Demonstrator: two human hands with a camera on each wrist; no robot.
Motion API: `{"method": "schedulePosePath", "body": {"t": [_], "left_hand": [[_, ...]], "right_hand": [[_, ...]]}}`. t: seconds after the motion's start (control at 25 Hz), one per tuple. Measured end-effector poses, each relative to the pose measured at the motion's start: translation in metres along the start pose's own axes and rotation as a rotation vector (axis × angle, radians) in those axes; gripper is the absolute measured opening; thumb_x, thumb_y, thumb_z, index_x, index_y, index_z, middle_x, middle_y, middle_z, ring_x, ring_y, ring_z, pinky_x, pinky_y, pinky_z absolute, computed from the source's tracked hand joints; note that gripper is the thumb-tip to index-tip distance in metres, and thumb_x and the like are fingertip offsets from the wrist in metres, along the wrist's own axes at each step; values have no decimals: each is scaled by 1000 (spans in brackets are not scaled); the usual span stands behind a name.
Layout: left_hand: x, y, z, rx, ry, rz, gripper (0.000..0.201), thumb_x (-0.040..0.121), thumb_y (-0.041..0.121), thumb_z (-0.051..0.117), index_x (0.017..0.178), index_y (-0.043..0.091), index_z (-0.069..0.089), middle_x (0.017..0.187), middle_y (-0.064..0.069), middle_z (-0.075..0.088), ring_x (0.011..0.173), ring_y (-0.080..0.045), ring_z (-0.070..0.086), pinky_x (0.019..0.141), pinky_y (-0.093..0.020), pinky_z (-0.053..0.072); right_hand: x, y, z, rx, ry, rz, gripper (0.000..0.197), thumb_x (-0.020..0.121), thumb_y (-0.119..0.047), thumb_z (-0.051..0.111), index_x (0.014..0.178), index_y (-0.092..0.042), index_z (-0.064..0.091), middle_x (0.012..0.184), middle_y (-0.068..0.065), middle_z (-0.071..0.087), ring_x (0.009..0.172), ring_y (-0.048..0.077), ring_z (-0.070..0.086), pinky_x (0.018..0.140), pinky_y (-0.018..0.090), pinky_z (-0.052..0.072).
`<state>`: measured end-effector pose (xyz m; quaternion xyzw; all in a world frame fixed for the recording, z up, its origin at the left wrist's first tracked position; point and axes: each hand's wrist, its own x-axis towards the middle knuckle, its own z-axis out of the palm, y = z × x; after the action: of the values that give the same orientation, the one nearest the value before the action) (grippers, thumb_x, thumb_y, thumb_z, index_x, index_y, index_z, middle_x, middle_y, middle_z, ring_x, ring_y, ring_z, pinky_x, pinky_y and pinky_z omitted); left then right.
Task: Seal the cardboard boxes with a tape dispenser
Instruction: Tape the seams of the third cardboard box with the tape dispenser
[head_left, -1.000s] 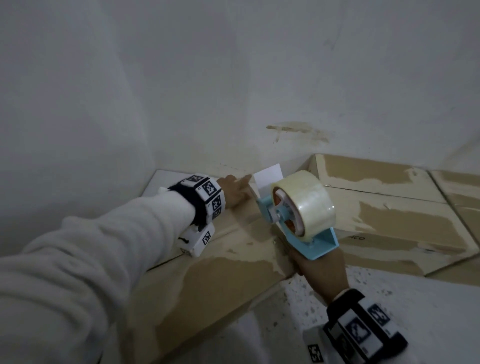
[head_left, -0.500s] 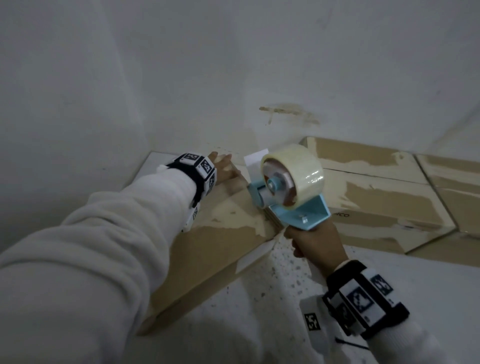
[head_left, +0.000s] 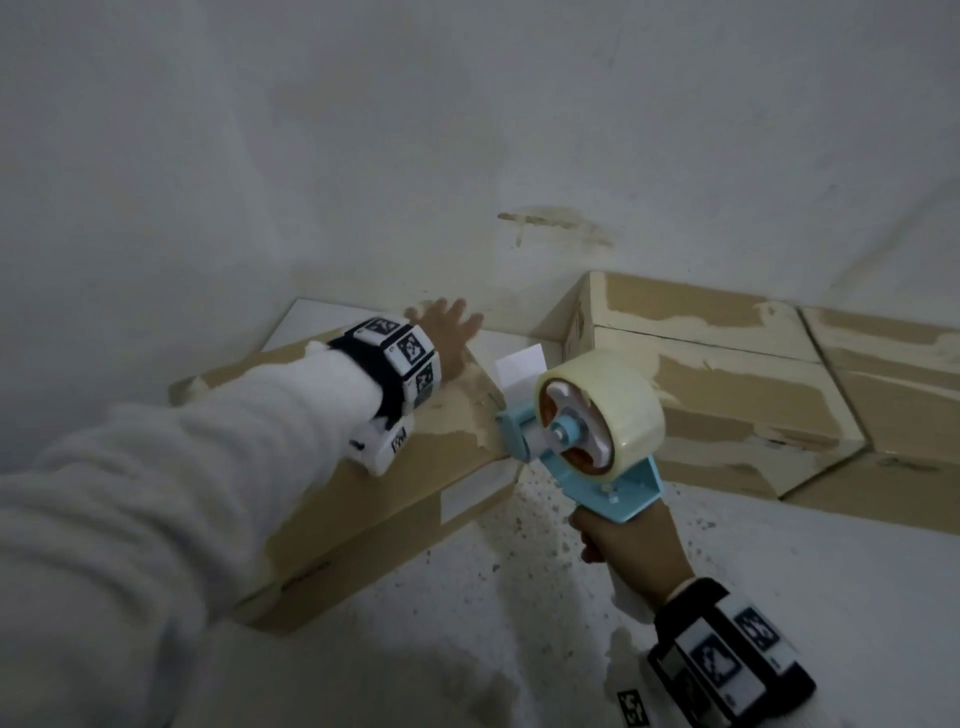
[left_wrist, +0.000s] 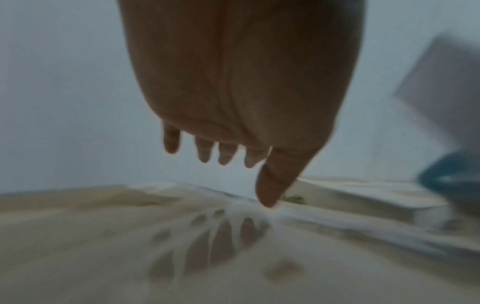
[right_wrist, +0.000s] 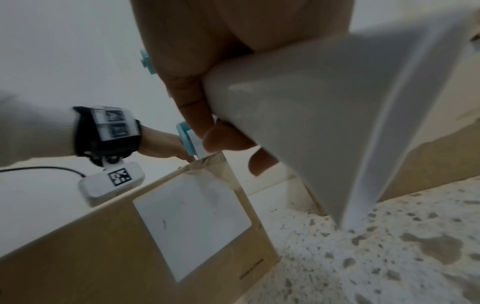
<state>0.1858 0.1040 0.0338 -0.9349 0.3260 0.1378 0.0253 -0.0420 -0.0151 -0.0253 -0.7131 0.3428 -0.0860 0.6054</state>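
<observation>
Brown cardboard is what I see most. I look down at one cardboard box (head_left: 363, 499) that sits on a white speckled floor (head_left: 519, 597) in a corner of white walls (head_left: 467, 130). A white label (right_wrist: 192, 224) is stuck on its side.

My left hand (head_left: 447, 332) reaches out over the far top of this box. Its fingers (left_wrist: 171, 139) are straight and spread apart, and they hold nothing. The thumb (left_wrist: 272, 185) points down close to the box top. That view is blurry, so I cannot tell if it really touches.

My right hand (head_left: 623, 545) holds the tape dispenser (head_left: 587, 441) by its handle (right_wrist: 298, 115). The fingers (right_wrist: 223, 142) are curled tight around the pale handle. The dispenser is light blue and it carries a big roll of clear tape (head_left: 618, 400). Its front end sits at the near right top edge of the box. A strip of clear tape (right_wrist: 218, 170) hangs down over the side of the box there and covers part of the label. A small white flap (head_left: 519, 364) stands up just behind the dispenser.

More cardboard boxes (head_left: 727, 374) lie by the wall on the right. They have pale patches on top.

A black band with square marks is on each wrist.
</observation>
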Motion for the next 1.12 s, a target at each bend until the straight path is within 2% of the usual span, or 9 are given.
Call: {"method": "schedulePosePath", "body": {"t": [0.08,0.16,0.28,0.4,0.6,0.76,0.88,1.04,1.12], "left_hand": [[-19,17,12,38,-103,226,85,84,35,57,151,24,7,159,-2,-2,147,-26,-3,117,-52,5],[-42,30,32,93,-185,284,102,74,46,68,151,26,2,158,3,-6,146,-23,-9,116,-52,0],[-43,35,38,82,-197,160,102,74,53,68,151,27,6,158,1,-4,146,-26,-9,115,-55,4],[-39,46,39,55,-219,57,94,81,48,63,151,23,6,159,0,-6,146,-28,-8,114,-55,12],[-40,55,58,17,-187,-89,81,90,50,45,150,25,-3,158,2,-15,146,-25,-15,115,-56,3],[-39,59,69,-61,-70,-143,76,91,54,38,150,29,-4,159,5,-12,146,-25,-14,115,-58,0],[-32,57,72,-70,-46,-160,74,92,51,39,150,29,-2,159,6,-12,146,-25,-13,114,-58,1],[-30,59,76,-75,-1,-167,75,92,49,40,149,31,-5,159,6,-11,146,-26,-11,114,-59,3],[-29,57,80,-85,28,-157,75,91,51,42,149,35,-4,159,7,-11,147,-25,-10,114,-59,3]], "right_hand": [[0,1,-2,4,-27,-4,24,70,8,61,63,-13,54,56,3,55,42,15,51,51,31,47],[0,2,-3,8,-33,-16,24,70,9,62,64,-14,55,59,4,57,44,16,52,52,32,48],[-1,2,-4,39,-42,-13,25,71,11,61,69,-14,58,66,7,59,52,21,53,53,33,48],[3,-5,-8,39,-84,-12,24,72,11,59,73,-13,58,67,8,58,57,25,51,55,34,46],[17,-21,-16,0,-178,-46,26,72,14,54,70,-12,51,60,9,49,53,25,43,54,35,40],[22,-32,-14,-67,-189,-15,19,70,7,58,65,-10,52,55,9,47,48,22,41,47,29,38],[20,-36,-20,-88,-190,-35,21,71,5,57,63,-13,50,52,6,44,46,21,38,44,26,34],[-1,-17,-51,-62,-184,-26,27,70,6,57,60,-17,46,47,-4,42,45,16,35,47,27,33],[-14,0,-64,19,-157,42,30,69,9,56,58,-16,45,47,-1,40,48,18,31,50,30,29]]}}
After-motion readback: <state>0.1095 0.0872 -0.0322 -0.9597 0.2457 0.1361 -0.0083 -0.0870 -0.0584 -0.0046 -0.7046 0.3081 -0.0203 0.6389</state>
